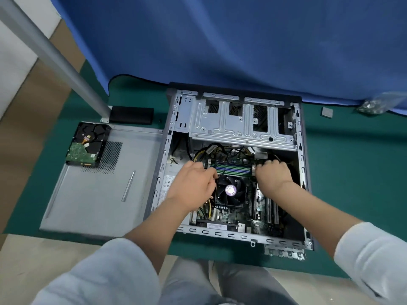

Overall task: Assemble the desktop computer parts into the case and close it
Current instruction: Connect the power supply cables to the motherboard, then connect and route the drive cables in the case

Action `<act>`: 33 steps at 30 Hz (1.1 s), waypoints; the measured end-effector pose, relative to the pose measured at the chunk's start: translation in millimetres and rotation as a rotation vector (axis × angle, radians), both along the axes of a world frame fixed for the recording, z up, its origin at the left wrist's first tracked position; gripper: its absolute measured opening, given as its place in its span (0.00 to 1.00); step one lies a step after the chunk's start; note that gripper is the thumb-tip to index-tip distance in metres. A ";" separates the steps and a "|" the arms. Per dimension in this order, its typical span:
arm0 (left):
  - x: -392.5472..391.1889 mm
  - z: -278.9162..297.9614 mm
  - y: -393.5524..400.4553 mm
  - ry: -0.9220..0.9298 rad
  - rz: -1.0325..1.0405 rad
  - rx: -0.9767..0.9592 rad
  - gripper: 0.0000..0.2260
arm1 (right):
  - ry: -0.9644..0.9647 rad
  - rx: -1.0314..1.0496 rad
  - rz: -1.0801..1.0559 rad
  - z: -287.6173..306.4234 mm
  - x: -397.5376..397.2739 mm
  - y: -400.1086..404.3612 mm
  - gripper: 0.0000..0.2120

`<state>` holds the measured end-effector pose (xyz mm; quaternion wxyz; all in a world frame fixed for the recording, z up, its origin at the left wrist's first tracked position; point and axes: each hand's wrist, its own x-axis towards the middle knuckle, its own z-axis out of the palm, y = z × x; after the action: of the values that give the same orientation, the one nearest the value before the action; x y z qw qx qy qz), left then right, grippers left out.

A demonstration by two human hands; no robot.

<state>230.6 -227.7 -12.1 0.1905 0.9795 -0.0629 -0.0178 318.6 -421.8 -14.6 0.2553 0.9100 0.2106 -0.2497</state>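
The open computer case (220, 233) lies flat on a green mat, with its motherboard showing. My left hand (193, 183) has curled fingers at the left end of the memory module (233, 169). At the module's right end sits my right hand (274, 175), fingers also curled down. Just in front of the module, between my wrists, is the CPU fan (230, 190). A silver drive cage (237, 124) spans the far part of the case. My fingertips are hidden from view.
The grey side panel (92, 205) lies left of the case, carrying a hard drive (88, 146) and a screwdriver (128, 186). Behind it stand a black box (132, 115) and a metal post (55, 53). A small grey part (327, 112) and a screw bag (372, 106) lie far right.
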 end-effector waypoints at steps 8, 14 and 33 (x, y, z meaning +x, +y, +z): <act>-2.7 12.6 14.4 -0.078 0.029 -0.229 0.14 | 0.016 0.792 0.088 35.0 -28.1 57.6 0.16; -13.5 19.3 106.0 -0.241 0.317 -0.275 0.11 | -0.078 0.915 0.130 24.9 -19.2 128.8 0.24; -33.2 -73.4 184.2 0.583 0.798 -0.092 0.11 | -0.163 0.750 0.034 -7.4 -14.3 149.7 0.27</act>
<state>197.3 -43.5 -85.5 0.2350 0.8722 0.3720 -0.2138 304.3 -272.2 -21.9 -0.0756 0.9535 0.2813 -0.0779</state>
